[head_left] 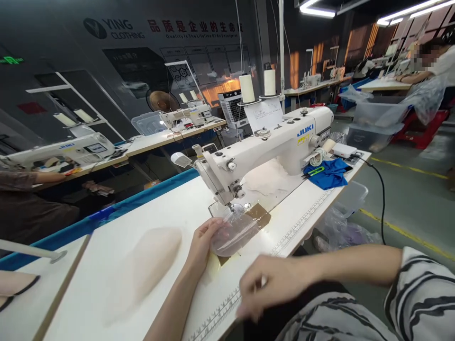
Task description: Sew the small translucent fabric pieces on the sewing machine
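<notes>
My left hand (206, 237) has its thumb and fingers closed on the left edge of a sheer, pale piece of fabric (234, 237) with a rounded outline. This fabric lies under the needle area of a white JUKI sewing machine (263, 147), over a brown patch (261, 214) on the table. My right hand (270, 286) is over the table's front edge, near the printed ruler strip, apart from the fabric. Its fingers look bent but are smeared by motion; a small white spot shows between them, and I cannot tell what it is. Pale sheer fabric (152, 260) lies on the left of the table.
More pale fabric (266, 177) lies under the machine arm. Blue cloth (329, 174) and green-handled snips (314, 172) are right of the machine. Thread cones (248, 88) stand behind it. A co-worker's arm (50, 177) is at the left machine; another person sits far right.
</notes>
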Available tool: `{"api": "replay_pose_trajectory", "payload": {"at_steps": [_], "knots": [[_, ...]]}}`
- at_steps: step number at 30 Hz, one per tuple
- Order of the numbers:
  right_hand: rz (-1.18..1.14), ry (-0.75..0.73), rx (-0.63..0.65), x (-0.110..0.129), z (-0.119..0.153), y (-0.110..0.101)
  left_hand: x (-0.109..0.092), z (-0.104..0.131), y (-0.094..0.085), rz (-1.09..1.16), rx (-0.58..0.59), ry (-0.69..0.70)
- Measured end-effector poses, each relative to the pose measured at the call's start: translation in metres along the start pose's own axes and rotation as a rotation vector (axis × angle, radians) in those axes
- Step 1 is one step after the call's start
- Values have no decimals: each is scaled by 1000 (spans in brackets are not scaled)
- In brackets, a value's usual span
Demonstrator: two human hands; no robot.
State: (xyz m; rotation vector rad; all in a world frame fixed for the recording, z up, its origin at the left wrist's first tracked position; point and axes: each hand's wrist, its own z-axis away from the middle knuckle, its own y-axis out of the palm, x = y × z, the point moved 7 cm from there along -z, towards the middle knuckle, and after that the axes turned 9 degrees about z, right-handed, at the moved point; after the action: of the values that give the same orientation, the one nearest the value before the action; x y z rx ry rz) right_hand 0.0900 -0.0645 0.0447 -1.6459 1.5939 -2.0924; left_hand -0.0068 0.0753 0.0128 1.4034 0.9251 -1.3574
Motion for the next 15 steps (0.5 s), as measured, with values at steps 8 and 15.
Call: {"api": "replay_pose_trajectory", "payload": {"at_steps": [8, 15], "knots": [[869, 859, -342, -131, 91, -181, 1, 2, 2, 20, 64, -53], [1099, 1063, -205, -191, 124, -202, 4, -1, 2, -44, 119, -51]]}}
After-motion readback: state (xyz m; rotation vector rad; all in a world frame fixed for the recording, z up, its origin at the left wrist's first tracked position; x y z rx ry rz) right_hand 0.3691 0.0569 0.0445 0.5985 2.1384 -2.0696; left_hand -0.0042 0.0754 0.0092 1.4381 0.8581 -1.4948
